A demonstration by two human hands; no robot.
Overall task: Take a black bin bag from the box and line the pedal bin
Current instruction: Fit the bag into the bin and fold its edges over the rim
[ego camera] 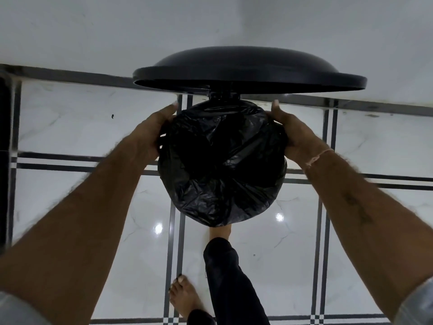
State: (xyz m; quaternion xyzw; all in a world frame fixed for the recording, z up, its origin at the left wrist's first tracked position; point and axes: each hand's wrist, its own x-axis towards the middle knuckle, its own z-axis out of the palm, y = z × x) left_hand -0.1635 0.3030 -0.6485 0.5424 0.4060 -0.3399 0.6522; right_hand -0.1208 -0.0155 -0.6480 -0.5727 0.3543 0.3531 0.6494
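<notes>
Looking straight down on the pedal bin [224,95]. Its lid [248,66] stands raised at the far side, near the wall [210,24].

One black bin bag [222,165] is spread over the bin's mouth. The plastic is crinkled, sags dark into the middle, and its edge is turned down outside the rim all round.

The bag sits between the two hands. The left hand [152,134] clasps the left side of the covered rim and the right hand [295,130] clasps the right side. Each thumb lies along the top edge toward the hinge, touching the plastic. The fingers go down the outside of the bag, mostly out of sight. Both grips are spread wide across the bin.

Count: one bag, one bin, one lid, two hands.

Two bare feet are visible. The forward foot [220,232] is tucked under the near edge of the bin, and the rear foot [185,299] is flat on the tiled floor [70,127]. There is a pale thread [316,158] round the right wrist.
</notes>
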